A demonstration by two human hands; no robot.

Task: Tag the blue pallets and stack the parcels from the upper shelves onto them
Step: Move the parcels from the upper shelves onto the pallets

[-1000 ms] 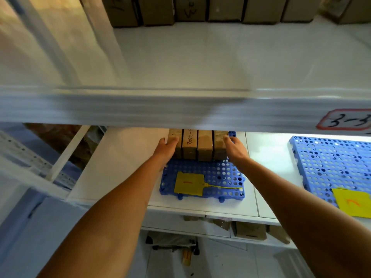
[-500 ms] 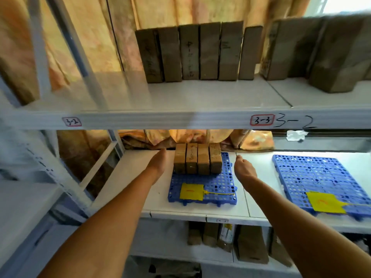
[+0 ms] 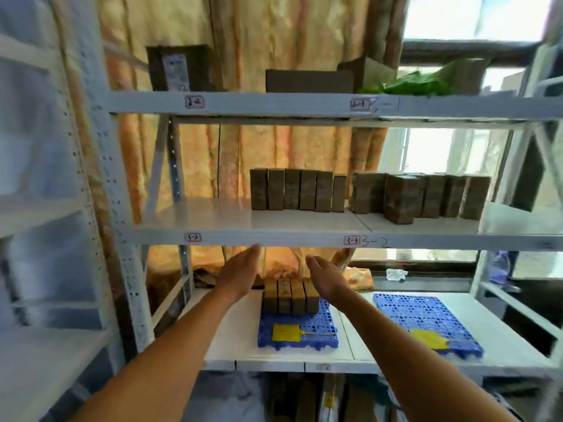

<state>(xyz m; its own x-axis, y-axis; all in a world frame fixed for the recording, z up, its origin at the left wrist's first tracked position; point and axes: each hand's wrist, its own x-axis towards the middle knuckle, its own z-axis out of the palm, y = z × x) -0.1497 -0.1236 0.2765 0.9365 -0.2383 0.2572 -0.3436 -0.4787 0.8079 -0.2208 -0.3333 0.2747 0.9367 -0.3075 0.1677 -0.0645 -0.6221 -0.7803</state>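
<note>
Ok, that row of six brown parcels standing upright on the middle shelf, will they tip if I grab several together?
The row of six brown parcels stands tall and narrow, so probably tippy alone. Squeezed between both hands as a block, they likely stay together. They look boxy and rigid, not floppy.

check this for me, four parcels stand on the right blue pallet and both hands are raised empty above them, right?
Not quite. In the head view the four parcels stand on the left blue pallet; the right blue pallet carries only a yellow tag. The left hand and right hand are raised empty.

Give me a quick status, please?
Left hand, right hand open, empty. Four parcels on left pallet; right pallet bare. Nothing obstructing.
</note>
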